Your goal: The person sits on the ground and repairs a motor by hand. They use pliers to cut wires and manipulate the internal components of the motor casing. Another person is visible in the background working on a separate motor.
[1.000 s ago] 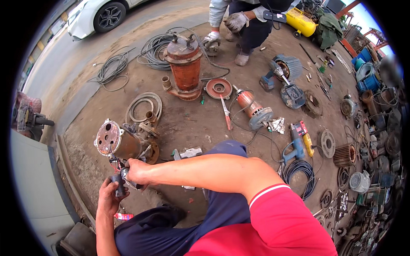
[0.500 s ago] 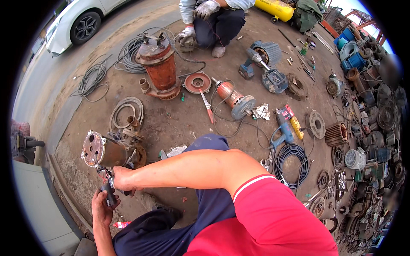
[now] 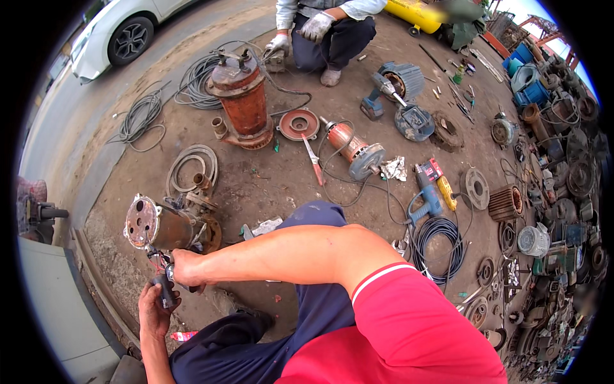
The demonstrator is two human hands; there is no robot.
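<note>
My left hand (image 3: 155,301) is wrapped round a short black cylinder (image 3: 165,291) at lower left. Just above it, my right hand (image 3: 187,267) grips a small dark-and-silver tool (image 3: 170,272), mostly covered by the fingers, against the cylinder's upper end. Thin wires (image 3: 154,257) run from there up to a rusty motor housing (image 3: 173,230), whose pale, holed end faces me. A flanged pipe fitting (image 3: 202,182) and steel rings (image 3: 179,160) lie beside the housing.
A co-worker (image 3: 326,38) in gloves crouches beyond an upright red pump (image 3: 243,112). A rotor (image 3: 348,144), heat gun (image 3: 425,203), cable coil (image 3: 435,249) and many metal parts (image 3: 569,192) lie rightward. A white car (image 3: 112,32) stands upper left.
The view has shifted since a second ago, so the scene appears further left. Both my hands keep their grip at the wires; the co-worker's hands have moved only slightly.
</note>
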